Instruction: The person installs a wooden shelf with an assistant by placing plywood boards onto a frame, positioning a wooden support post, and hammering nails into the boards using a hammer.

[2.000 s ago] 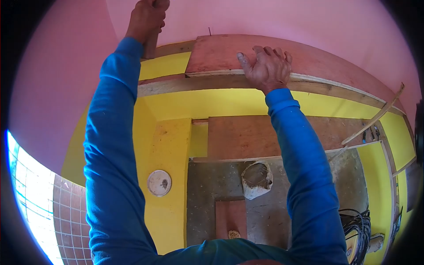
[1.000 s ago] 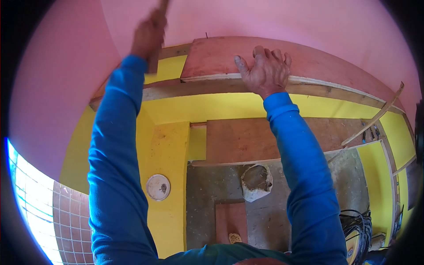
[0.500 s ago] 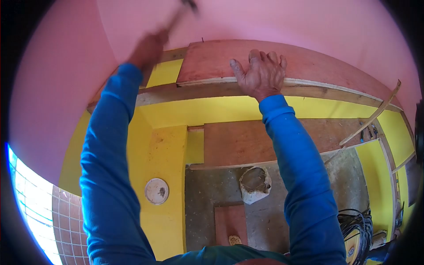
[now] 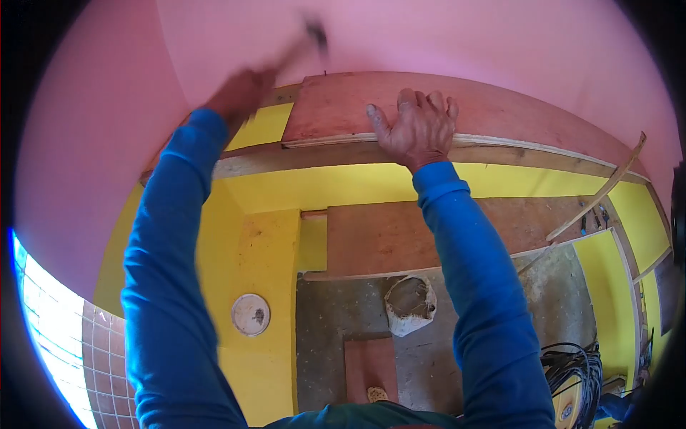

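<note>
My left hand, blurred by motion, is wrapped round the handle of a hammer. The hammer's dark head hangs in the air just above a nail, apart from it. That nail stands upright near the back left edge of a reddish plywood board. On the board's front edge lies my right hand, palm down with its fingers spread. A wooden beam runs beneath the board.
Below is a lower plywood shelf with small tools at its right end. A thin wood strip leans across at right. A whitish sack, coiled black cable and a round white lid are lower down.
My left hand and the hammer have come down, with the hammer head nearer the nail. My right hand keeps its place on the board, and the view has tilted slightly.
</note>
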The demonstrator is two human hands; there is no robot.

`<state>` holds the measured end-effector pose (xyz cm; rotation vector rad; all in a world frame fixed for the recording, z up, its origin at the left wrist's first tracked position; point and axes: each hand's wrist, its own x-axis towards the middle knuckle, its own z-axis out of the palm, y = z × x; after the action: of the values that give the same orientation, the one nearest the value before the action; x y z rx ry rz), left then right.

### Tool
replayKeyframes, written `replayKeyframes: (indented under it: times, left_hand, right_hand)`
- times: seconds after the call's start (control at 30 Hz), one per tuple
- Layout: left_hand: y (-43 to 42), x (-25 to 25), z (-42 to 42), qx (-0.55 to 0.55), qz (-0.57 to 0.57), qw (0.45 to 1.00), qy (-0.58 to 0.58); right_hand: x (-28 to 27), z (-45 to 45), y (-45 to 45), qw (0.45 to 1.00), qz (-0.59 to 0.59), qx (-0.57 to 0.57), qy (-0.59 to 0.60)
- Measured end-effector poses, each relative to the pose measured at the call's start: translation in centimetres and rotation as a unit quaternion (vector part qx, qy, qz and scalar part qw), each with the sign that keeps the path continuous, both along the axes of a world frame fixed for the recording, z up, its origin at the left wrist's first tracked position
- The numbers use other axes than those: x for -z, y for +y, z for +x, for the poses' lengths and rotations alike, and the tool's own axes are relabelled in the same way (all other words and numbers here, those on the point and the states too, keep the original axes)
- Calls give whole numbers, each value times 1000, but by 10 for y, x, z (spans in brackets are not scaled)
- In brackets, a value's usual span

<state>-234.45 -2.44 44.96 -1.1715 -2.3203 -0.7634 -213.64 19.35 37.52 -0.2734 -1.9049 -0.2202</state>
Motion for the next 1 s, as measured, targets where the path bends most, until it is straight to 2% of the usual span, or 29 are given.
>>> replayKeyframes:
  times: [0.03,0.1,0.2,0.27,0.33,0.4,0.47,0.5,0.57,0.63,0.73,0.8,0.83,0.9,0.93,0.97,1.0]
  left_hand:
    - [-2,4,25,-12,-90,993,-70]
    - [-13,-26,59,-37,-131,979,-152]
    - [-21,-44,35,-10,-66,997,-27]
    - [-27,-64,47,-24,31,999,-11]
    - [-15,-81,39,-21,188,982,-14]
    - [0,-74,29,30,277,960,-21]
    - [-1,-18,-22,4,85,992,95]
    - [1,0,-13,12,-10,997,76]
    - [3,6,20,-4,-109,994,12]
    - [4,-32,49,-37,-112,991,-58]
    - [-7,-62,59,-50,-14,998,-28]
    - [-14,-77,32,-12,118,993,17]
    - [-5,-88,71,-62,175,983,9]
    - [4,-72,41,-29,212,976,-35]
    - [1,-42,-3,2,138,986,93]
    - [-2,-12,-46,28,79,970,229]
    - [-4,0,-52,23,-12,966,258]
  right_hand:
    - [2,1,1,1000,5,2,0]
    - [7,2,0,1000,-1,-1,-4]
    - [1,-1,0,1000,5,-3,8]
    - [3,-1,0,1000,-3,-4,-1]
    - [1,0,-1,1000,-20,-11,-21]
    - [2,-2,1,1000,-9,-2,-12]
    - [1,-2,2,1000,7,-1,6]
    - [1,-2,4,1000,16,1,19]
    - [6,-4,1,1000,18,-5,19]
    - [5,-3,2,1000,7,-6,10]
    - [4,-2,3,1000,18,-2,18]
    - [4,-1,1,1000,-5,-12,-5]
    - [3,-2,1,1000,-17,-16,-15]
    - [3,-2,3,1000,-10,-4,-8]
    - [2,-2,3,1000,-4,-1,-4]
    - [2,-2,4,1000,-1,-8,5]
    - [2,-3,5,1000,3,-12,15]
